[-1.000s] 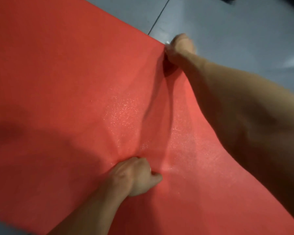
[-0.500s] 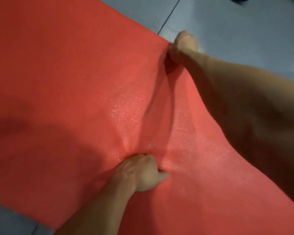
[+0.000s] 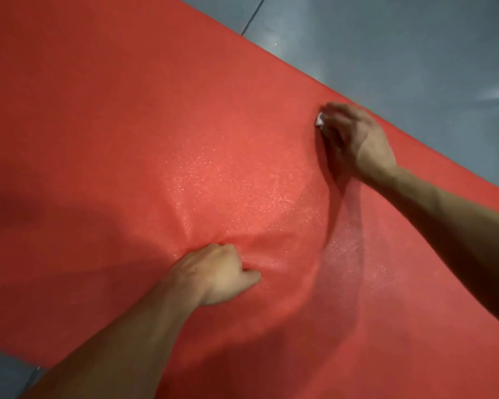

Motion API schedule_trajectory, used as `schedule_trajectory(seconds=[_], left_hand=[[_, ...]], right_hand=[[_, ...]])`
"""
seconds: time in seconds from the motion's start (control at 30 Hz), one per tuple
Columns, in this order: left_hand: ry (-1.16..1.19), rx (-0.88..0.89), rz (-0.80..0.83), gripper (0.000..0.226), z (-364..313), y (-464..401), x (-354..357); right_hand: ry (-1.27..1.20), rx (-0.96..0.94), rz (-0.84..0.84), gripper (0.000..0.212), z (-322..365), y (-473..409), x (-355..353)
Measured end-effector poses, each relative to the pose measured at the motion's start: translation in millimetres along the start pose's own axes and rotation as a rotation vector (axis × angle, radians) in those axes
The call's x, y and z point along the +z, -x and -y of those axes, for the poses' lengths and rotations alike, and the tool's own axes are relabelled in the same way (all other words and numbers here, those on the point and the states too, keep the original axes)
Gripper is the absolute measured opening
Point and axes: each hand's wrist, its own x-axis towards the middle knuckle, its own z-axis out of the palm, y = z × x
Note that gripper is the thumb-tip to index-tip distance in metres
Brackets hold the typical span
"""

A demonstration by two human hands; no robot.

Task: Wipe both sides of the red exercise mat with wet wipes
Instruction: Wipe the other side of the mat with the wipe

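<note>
A red exercise mat [image 3: 127, 125] fills most of the view, lying flat on a grey floor [image 3: 401, 38] that shows at twelve to two o'clock. At six o'clock the left hand [image 3: 216, 273], curled into a fist, presses down on the mat, likely pinning it against sliding. At two o'clock the right hand [image 3: 355, 136], fingers bent, clutches a small white wet wipe [image 3: 319, 120] against the mat near its far edge, seemingly mid-stroke.

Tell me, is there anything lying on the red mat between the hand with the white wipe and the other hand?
Nothing visible does. The right hand holds the white wet wipe near the far edge of the red foam exercise mat; only bare, wrinkled, damp-looking mat lies between it and the left hand.
</note>
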Motion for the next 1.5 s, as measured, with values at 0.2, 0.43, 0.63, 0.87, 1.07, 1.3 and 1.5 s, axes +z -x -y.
schedule_trajectory(seconds=[0.2, 0.43, 0.63, 0.87, 1.07, 1.3, 1.5], left_hand=[[-0.030, -0.028, -0.006, 0.056, -2.3, -3.4, 1.6], [-0.031, -0.005, 0.007, 0.057, 4.6, -9.4, 5.7], [-0.052, -0.004, 0.000, 0.059, 5.3, -11.1, 6.2], [-0.034, -0.009, -0.008, 0.060, 4.5, -10.9, 4.6], [-0.013, -0.007, -0.010, 0.058, 5.7, -10.2, 5.0], [-0.024, -0.019, -0.018, 0.055, 3.5, -9.2, 3.8], [-0.044, -0.022, 0.004, 0.059, 0.3, -8.8, 1.4]], right_hand=[[0.034, -0.137, 0.139, 0.055, 0.9, 44.8, 1.6], [0.154, -0.109, 0.161, 0.058, -32.1, 23.9, -2.4], [0.046, 0.011, 0.165, 0.071, 10.7, 52.2, 4.4], [0.141, -0.159, 0.228, 0.067, 9.3, 77.1, 6.6], [0.031, -0.059, 0.206, 0.077, 30.4, 74.6, 11.3], [0.115, -0.405, 0.334, 0.067, 40.6, 127.4, 13.6], [0.030, 0.040, 0.187, 0.073, 22.5, 110.3, 4.9]])
